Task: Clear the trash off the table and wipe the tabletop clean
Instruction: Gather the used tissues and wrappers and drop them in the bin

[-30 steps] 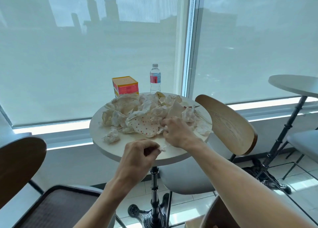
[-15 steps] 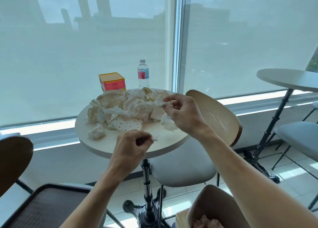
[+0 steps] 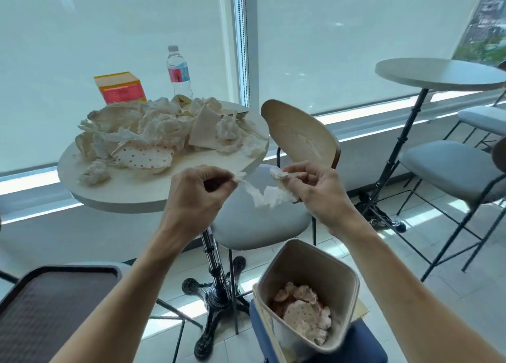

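Left hand [image 3: 197, 195] and right hand [image 3: 315, 187] each pinching torn white tissue [image 3: 269, 195], mid-frame above beige bin [image 3: 309, 264]. Red-labelled clear bottle [image 3: 178, 71], yellow-red box [image 3: 120, 87] beyond littered round white worktop [image 3: 131, 190]; writing unreadable.

Head-worn wide-angle view, looking forward and down from just before a round table [image 3: 131, 190].

The single camera sits above the person's forearms, which reach up into the frame from its lower edge; the left hand [image 3: 195, 195] and right hand [image 3: 319, 187] sit close, near mid-frame. It faces the shaded window [image 3: 356, 34] beyond the table, and its downward tilt takes in the trash bin [image 3: 315, 256] on the floor below. Straight lines bow toward the frame's edges.
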Available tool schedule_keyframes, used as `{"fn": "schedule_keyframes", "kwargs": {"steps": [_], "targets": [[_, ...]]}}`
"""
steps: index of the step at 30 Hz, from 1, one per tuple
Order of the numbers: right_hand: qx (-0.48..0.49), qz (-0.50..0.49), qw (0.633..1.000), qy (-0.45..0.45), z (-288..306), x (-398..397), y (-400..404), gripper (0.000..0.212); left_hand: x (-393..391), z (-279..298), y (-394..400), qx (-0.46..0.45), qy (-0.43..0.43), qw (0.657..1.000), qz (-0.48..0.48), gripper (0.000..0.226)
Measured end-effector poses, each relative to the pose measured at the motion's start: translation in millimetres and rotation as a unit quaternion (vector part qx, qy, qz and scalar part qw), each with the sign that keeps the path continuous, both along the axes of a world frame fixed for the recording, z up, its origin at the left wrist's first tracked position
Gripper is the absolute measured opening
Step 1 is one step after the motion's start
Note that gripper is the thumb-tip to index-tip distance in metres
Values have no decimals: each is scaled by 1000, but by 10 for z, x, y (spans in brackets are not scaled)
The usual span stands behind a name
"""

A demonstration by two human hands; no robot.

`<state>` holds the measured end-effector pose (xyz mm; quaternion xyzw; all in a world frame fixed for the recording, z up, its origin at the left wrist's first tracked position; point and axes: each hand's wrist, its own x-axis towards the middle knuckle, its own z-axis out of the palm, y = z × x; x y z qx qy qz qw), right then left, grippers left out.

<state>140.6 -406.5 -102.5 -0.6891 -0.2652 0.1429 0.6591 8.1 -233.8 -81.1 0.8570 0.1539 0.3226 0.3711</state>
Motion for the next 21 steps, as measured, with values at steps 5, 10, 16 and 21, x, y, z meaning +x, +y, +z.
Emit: {"fn": "schedule_keyframes", "kwargs": {"steps": [5, 10, 16, 21], "targets": [[-50, -16, 997, 55, -576, 67, -313, 11, 85, -144, -344, -16, 12, 1000, -17, 13], [-175, -19, 983, 51, -1187, 35, -476, 15, 175, -428, -654, -40, 54, 997, -46, 11], [-310, 10, 950, 47, -1570, 40, -648, 12, 250, -906, -965, -69, 136, 987, -57, 2], [-274, -16, 959, 64, -1485, 169, -730, 12, 284, -1316, -1155, -58, 194, 979, -36, 8]]}}
